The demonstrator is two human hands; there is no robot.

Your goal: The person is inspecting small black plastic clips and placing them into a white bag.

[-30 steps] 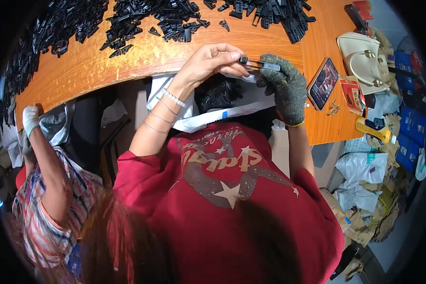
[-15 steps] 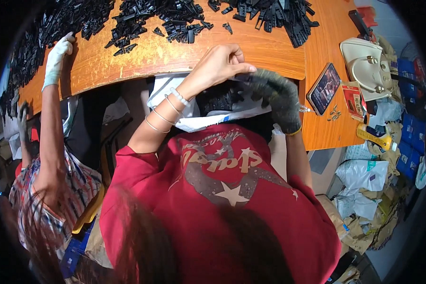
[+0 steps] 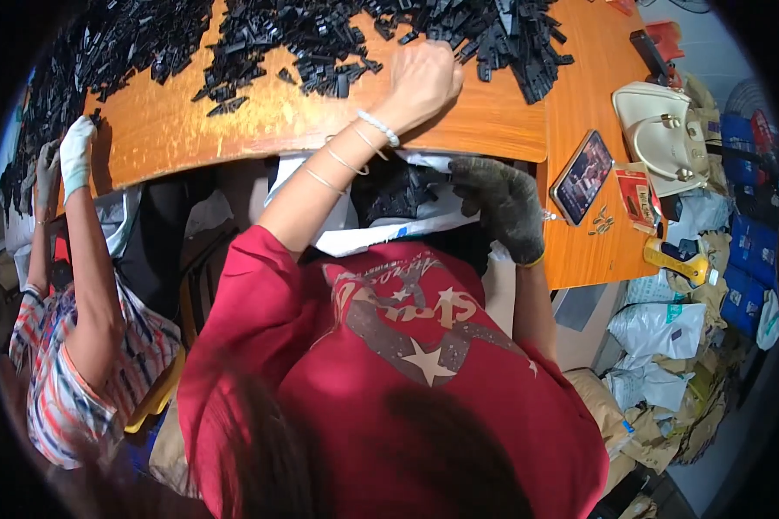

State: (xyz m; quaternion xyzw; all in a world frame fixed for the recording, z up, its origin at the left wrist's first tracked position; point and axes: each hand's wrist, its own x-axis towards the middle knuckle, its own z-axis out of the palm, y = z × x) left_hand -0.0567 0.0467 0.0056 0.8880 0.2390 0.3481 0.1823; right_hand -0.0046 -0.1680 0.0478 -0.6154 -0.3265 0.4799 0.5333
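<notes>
The bare left hand (image 3: 424, 80) rested fisted at the near edge of an orange table (image 3: 190, 121), touching heaped black plastic parts (image 3: 320, 35). The gloved right hand (image 3: 504, 208) hung curled below that edge; whether it gripped anything was unclear. Bare wood lay alongside.

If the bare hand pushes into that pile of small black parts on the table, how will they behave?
The black parts look small, rigid and loose, so they would probably scatter and slide on the smooth orange table. Each likely weighs little; the left hand is already at the heap's edge.
</notes>
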